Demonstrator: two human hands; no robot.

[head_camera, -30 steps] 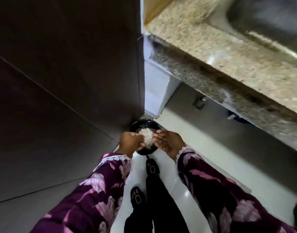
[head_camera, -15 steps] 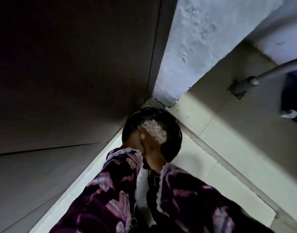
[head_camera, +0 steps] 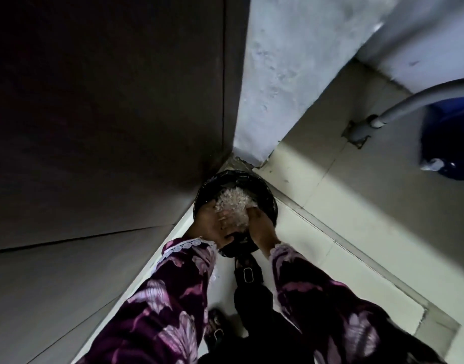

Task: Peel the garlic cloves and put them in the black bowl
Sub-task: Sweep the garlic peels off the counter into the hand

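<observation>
Both hands have dropped lower into the bin since half a second back, and the view has closed in on it. Bin (head_camera: 265, 195), lined in black plastic, sits on the floor at frame centre, in the corner under the dark cabinet (head_camera: 107, 101). Pale heap of garlic skins (head_camera: 232, 199) lies at its mouth. Left hand (head_camera: 212, 227) is cupped against the near side of the heap; right hand (head_camera: 259, 227) faces it, fingers bent inward, the skins between the two palms. Blur prevents telling whether either hand truly grips the skins. No peeled cloves or black bowl in view. Seems to be discarding peel waste. To do it well: keep palms inside the rim, part them slowly so light flakes fall in, brush off clinging bits. Shoe (head_camera: 248, 274) stands just below the bin.
</observation>
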